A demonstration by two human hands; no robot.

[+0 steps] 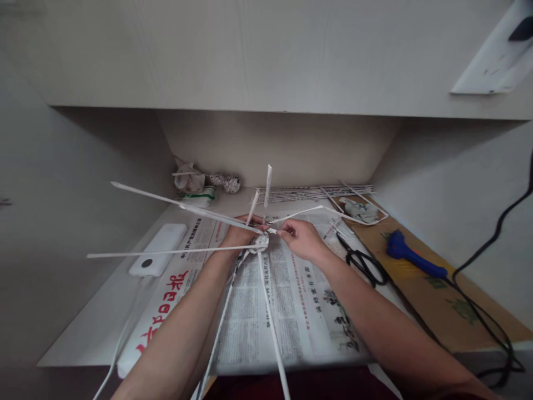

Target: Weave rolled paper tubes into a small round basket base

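A small woven piece of rolled paper (260, 242) sits at the centre, with several long white paper sticks spreading from it to the left, upward and toward me. My left hand (245, 228) is closed around the far side of this piece, its fingers partly hidden behind the sticks. Just to the right, my right hand (300, 236) pinches a white paper strip (272, 230) beside the woven part. One bent paper stick (320, 208) runs from near the hands toward the back right.
Newspaper (287, 311) covers the table. Black scissors (362, 264) and a blue glue gun (412, 255) on cardboard (433, 305) lie right. A white power bank (159, 250) with a cable lies left. Paper sticks (308, 193) and a woven paper piece (227, 181) are at the back.
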